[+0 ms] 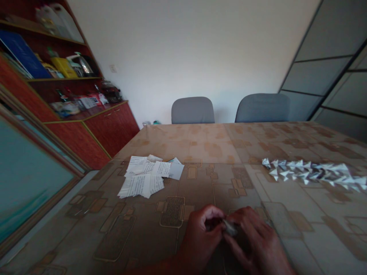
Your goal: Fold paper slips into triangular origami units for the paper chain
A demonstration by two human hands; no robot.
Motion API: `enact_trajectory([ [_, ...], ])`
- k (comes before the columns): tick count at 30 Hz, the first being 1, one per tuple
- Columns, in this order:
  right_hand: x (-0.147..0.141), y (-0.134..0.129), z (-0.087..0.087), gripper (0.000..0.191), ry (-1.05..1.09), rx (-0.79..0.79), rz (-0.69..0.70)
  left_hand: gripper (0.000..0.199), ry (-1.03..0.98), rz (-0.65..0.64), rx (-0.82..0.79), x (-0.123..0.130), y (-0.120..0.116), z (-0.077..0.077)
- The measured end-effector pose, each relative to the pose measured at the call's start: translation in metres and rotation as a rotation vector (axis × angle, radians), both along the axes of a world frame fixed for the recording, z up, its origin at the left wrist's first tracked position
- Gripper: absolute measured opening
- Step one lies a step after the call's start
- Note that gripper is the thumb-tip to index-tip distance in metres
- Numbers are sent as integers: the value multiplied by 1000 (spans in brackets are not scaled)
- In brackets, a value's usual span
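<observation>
Close to the table's near side, my left hand (203, 233) and my right hand (255, 236) meet around a small folded piece of paper (230, 228). Both hands are closed, with fingertips pinching the paper from either side. Its exact shape is blurred and partly covered by the fingers. Ahead and to the left lies a loose pile of printed paper slips (146, 177). Over on the right, several small pointed folded paper pieces (309, 172) stand in rows.
A patterned cloth covers the table (197, 141). Two grey chairs (192, 110) stand at its far edge. On the left is a reddish wooden cabinet (111, 126) with bottles, a kettle (85, 65) and a blue folder (24, 53). Panelled sliding doors (321, 72) are at right.
</observation>
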State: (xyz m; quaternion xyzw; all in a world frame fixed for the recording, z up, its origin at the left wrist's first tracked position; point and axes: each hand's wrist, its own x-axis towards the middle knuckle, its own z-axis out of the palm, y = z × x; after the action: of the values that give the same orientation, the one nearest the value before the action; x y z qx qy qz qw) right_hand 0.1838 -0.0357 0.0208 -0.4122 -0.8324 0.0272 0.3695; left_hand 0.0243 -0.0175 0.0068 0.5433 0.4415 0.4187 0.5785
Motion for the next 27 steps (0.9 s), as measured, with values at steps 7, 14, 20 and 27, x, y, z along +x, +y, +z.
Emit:
enact_trajectory([
  [7,1,2,0,22,5,72,2,7,-4,-30,-14,0,0,-1],
  [14,1,2,0,20,36,49,24,8,-20,-39,26,-1,0,-3],
  [20,5,-1,7,19,111,31,64,9,-3,-22,14,-3,3,-4],
  [27,13,2,3,13,380,-425,35,12,-155,-4,-29,-6,5,2],
])
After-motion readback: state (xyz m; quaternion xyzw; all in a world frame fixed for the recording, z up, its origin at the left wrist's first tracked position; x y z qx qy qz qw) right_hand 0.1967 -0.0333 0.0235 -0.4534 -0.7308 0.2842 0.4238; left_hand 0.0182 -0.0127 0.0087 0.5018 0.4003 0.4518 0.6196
